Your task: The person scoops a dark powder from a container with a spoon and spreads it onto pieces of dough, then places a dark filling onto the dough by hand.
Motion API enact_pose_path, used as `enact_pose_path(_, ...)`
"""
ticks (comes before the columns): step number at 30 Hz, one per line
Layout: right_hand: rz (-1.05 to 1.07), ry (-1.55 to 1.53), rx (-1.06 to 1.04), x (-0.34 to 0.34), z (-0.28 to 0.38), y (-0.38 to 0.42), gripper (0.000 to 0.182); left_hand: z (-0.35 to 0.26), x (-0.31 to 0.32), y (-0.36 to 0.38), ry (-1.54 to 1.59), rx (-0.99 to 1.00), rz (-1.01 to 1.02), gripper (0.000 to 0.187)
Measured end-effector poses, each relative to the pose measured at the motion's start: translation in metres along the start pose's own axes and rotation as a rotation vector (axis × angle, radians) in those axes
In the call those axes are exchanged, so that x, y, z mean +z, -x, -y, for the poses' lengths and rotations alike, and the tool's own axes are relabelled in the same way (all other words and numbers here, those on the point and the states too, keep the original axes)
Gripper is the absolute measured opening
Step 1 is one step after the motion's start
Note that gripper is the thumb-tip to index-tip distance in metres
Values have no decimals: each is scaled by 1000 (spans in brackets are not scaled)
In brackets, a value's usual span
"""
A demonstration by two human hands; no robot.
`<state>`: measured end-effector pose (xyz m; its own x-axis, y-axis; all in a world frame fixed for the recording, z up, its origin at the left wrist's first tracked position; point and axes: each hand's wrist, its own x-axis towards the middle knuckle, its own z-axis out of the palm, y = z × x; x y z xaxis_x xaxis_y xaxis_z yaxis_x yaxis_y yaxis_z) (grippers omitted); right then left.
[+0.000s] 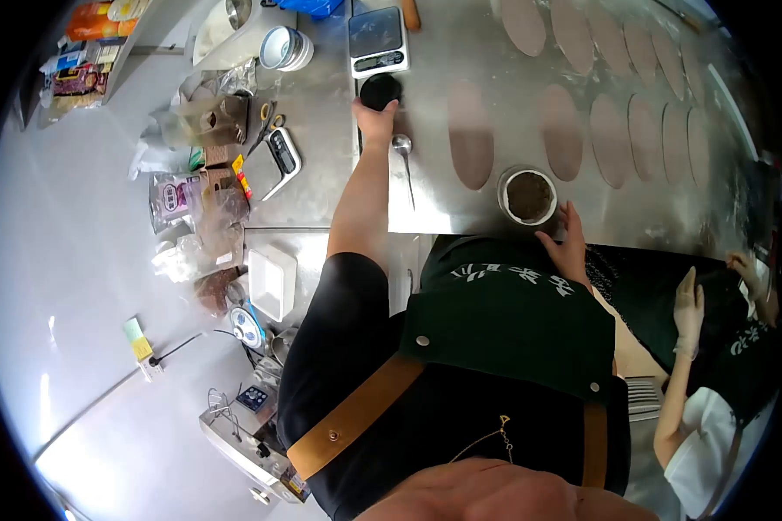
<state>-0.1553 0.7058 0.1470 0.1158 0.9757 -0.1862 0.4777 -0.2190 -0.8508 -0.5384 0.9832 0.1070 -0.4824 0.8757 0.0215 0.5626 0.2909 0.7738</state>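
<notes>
One steel bench (447, 213) carries a white bowl (503, 196) holding brown powder (530, 196), just beside the right hand (568, 247), which is loosely spread; well apart, the left hand (376, 120) clasps a smaller black round object (381, 89).

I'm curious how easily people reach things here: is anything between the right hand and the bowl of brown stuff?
Nothing visible: the right hand is right beside the bowl, at its lower right in the picture. Whether they touch, I can't tell.
</notes>
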Motion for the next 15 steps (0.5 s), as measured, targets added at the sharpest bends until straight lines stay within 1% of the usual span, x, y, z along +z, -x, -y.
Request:
enact_pose_path(2, 24, -40, 75, 0, -25, 12, 83, 11, -4, 13, -114, 129, -89, 78)
enact_pose_path(3, -7, -27, 83, -5, -21, 17, 70, 15, -8, 25, -174, 193, -130, 73)
enact_pose_path(4, -59, -34, 128, -10, -17, 21, 64, 18, -15, 42, -219, 216, -186, 65)
enact_pose_path(5, -113, -41, 171, -15, -21, 24, 59, 17, -23, 62, -230, 43, -105, 60)
enact_pose_path(6, -168, -49, 213, -19, -23, 25, 54, 8, -32, 85, -276, -15, -47, 54)
enact_pose_path(7, -244, -55, 193, -22, -19, 25, 48, 23, -39, 95, -270, -106, 216, 47)
enact_pose_path(8, -320, -62, 174, -29, -14, 25, 42, 18, -44, 112, -367, -72, 260, 37)
enact_pose_path(9, -396, -69, 155, -36, -6, 23, 37, 29, -43, 120, -371, -47, 249, 33)
enact_pose_path(10, -427, -70, 94, -40, 2, 21, 33, 39, -43, 126, -373, -20, 238, 31)
enact_pose_path(12, -496, -68, -32, -46, 35, 11, 26, 37, -52, 126, -284, -126, 269, 29)
enact_pose_path(13, -528, 13, -130, -47, 58, 8, 22, 33, -56, 125, -235, -175, 287, 28)
enact_pose_path(14, -488, 33, -251, -46, 80, 3, 22, 21, -64, 122, -67, -430, 394, 23)
enact_pose_path(15, -449, 57, -367, -44, 100, -1, 22, 17, -71, 122, 266, -514, 453, 18)
